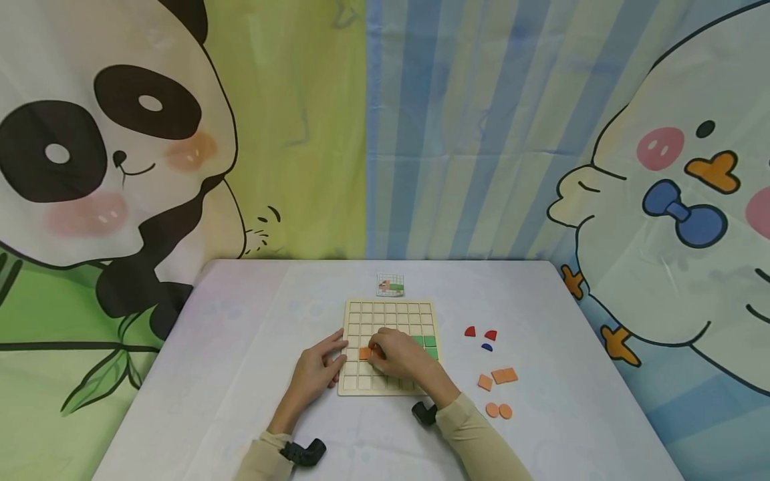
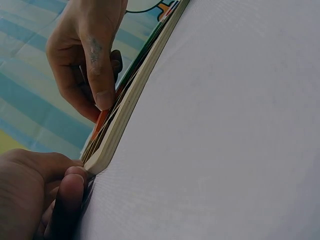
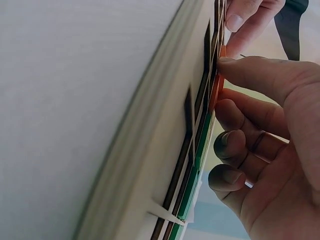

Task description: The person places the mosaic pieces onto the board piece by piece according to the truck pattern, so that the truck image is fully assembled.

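Observation:
A wooden grid board point(image 1: 385, 308) lies on the table in the head view. My left hand point(image 1: 315, 364) holds its left edge; in the left wrist view the thumb and a finger pinch the board's corner. Over the middle of the board, my right hand point(image 1: 402, 354) pinches an orange tile point(image 3: 215, 94) between thumb and forefinger, right at the grid surface. Another orange tile point(image 1: 363, 353) sits in the grid just left of those fingertips. Green tiles point(image 1: 430, 341) fill cells at the board's right side, partly hidden by my right hand.
Right of the board lie red quarter-circles point(image 1: 470, 331), a blue half-circle point(image 1: 487, 347), a small orange square point(image 1: 484, 383), an orange rectangular shape point(image 1: 504, 375) and two orange discs point(image 1: 492, 410). A small pattern card point(image 1: 391, 285) lies beyond the board on the white table point(image 1: 252, 334).

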A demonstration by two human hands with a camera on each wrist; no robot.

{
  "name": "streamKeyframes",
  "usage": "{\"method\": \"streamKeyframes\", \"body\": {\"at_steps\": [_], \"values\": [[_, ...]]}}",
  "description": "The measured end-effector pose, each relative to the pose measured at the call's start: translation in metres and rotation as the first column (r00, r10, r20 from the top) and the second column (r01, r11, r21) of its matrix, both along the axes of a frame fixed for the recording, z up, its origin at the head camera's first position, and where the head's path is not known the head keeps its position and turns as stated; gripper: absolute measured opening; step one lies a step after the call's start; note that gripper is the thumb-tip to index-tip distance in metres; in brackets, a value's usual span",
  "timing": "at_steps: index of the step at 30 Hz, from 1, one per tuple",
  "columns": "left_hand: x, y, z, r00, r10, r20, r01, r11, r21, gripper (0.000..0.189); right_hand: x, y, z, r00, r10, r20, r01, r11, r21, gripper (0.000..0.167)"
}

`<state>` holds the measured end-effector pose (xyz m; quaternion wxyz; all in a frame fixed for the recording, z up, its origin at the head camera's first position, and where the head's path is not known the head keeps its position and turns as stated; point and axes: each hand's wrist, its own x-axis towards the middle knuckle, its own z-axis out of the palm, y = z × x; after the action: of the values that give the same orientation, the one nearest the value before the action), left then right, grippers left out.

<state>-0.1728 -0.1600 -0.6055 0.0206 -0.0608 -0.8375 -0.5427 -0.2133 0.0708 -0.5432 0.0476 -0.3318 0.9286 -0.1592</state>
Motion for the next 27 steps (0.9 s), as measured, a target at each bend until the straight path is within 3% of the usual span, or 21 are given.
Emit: {"method": "streamKeyframes", "body": {"at_steps": [18, 27], "values": [[0.000, 0.001, 0.002, 1.000, -0.005, -0.005, 0.005, 1.000, 0.004, 0.038, 0.000, 0.003, 0.000, 1.000, 0.010, 0.004, -0.010, 1.000, -0.015, 0.022], [0.002, 0.001, 0.002, 1.000, -0.003, -0.007, 0.003, 1.000, 0.004, 0.039, 0.006, 0.026, 0.007, 0.999, -0.020, 0.038, 0.022, 0.999, -0.041, 0.022]]}}
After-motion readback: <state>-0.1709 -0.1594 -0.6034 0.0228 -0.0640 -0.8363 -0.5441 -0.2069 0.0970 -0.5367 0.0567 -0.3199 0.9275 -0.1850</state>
